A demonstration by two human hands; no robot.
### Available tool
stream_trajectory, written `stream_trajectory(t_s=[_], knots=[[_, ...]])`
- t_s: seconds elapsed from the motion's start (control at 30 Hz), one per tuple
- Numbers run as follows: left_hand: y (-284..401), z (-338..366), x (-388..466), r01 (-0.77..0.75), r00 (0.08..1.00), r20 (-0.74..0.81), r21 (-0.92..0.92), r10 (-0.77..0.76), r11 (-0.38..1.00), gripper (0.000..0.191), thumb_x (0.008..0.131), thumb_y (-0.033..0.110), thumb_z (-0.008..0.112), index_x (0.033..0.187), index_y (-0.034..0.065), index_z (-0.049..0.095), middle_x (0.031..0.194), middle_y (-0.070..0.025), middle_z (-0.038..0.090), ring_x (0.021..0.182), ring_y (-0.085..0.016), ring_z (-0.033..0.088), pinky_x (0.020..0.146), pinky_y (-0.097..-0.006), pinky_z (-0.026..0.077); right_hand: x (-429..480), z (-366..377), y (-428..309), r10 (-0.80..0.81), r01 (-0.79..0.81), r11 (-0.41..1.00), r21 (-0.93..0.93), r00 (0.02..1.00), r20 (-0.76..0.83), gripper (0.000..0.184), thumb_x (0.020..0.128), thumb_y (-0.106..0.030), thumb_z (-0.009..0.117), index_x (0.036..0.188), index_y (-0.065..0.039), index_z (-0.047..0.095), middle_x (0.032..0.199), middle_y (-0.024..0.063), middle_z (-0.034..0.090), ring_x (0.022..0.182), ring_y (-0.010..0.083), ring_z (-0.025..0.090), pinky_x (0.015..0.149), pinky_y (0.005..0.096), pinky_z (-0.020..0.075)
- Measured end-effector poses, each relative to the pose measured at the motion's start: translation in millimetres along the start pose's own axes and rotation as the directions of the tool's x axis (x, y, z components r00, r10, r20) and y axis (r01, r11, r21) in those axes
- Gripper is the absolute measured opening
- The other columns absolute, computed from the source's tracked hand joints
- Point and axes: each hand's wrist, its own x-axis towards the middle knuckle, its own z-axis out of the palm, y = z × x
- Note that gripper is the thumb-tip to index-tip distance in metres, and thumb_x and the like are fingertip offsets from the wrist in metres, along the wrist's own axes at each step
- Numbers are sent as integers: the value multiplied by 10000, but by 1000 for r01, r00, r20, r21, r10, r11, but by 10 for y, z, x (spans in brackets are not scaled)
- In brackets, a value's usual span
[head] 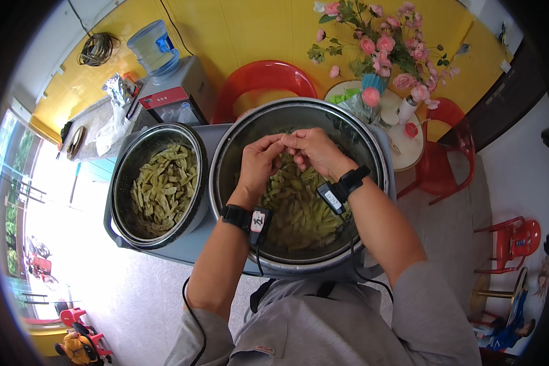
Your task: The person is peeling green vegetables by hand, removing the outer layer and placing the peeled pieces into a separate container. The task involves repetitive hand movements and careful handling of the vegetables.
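Both of my hands are raised over a large round metal pot [217, 183], their fingertips meeting above its far half. Thumb and fingers are pinched together on my left hand [257, 162]. From the other side, my right hand [318, 151] pinches at the same spot, its lower fingers curled. Anything small between the fingertips is too hidden to make out. Green bean pods [302, 210], apparently edamame in water, lie in the large pot below. To the left a smaller metal pot [201, 151] with a dark rim holds more pods [164, 187]. Neither hand touches it.
Both pots stand on a grey cart [174, 256]. Behind are a red chair [265, 75], a water dispenser [178, 91] and a counter [87, 137]. A round table [409, 158] with pink flowers [384, 43] is at the right. Cables hang from both wrists. People sit farther off.
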Motion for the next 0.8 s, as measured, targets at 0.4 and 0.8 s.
stream_trajectory(t_s=[0.4, 0.8], knots=[[220, -29, 62, 58, 998, 32, -53, -56, 997, 103, 984, 133, 679, 1047, 54, 699, 765, 47, 600, 595, -21, 458, 491, -182, 306, -77, -132, -165, -5, -10, 998, 68, 978, 209, 200, 985, -217, 696, 976, -17, 697, 829, 32, 692, 608, 72, 592, 529, 246, 453], [253, 107, 336, -59, 995, 96, 246, 37, 968, 161, 952, 91, 691, 1066, -9, 745, 701, 39, 604, 567, -12, 479, 489, -180, 336, -90, -240, -235, -192, 182, 970, -161, 980, -49, 165, 916, -112, 751, 997, 22, 699, 801, 88, 721, 629, 147, 698, 525, 261, 544]])
